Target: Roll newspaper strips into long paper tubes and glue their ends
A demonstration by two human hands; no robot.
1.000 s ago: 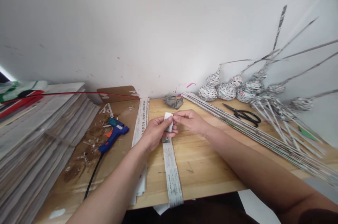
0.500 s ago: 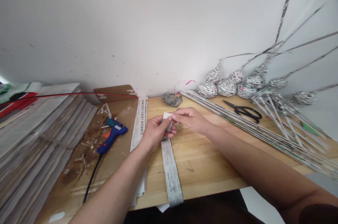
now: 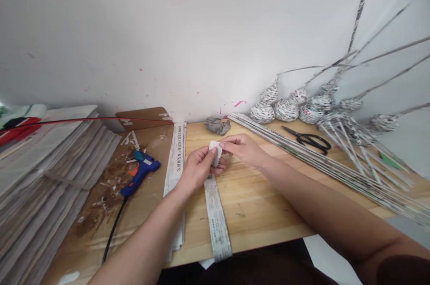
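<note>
at the far left stood a newspaper stack (image 3: 69, 159); right of it a blue glue gun (image 3: 138, 178) lay on cardboard (image 3: 155, 143). next came flat newspaper sheets (image 3: 176, 151). your left hand (image 3: 199, 166) pinched the newspaper strip (image 3: 217, 220) near its upper end, the rest trailing down the wooden table (image 3: 257, 197) to its near edge. your right hand (image 3: 244, 149) gripped its top corner, thumb against forefinger. farther right lay long paper rods (image 3: 293, 153) and black scissors (image 3: 314, 140).
</note>
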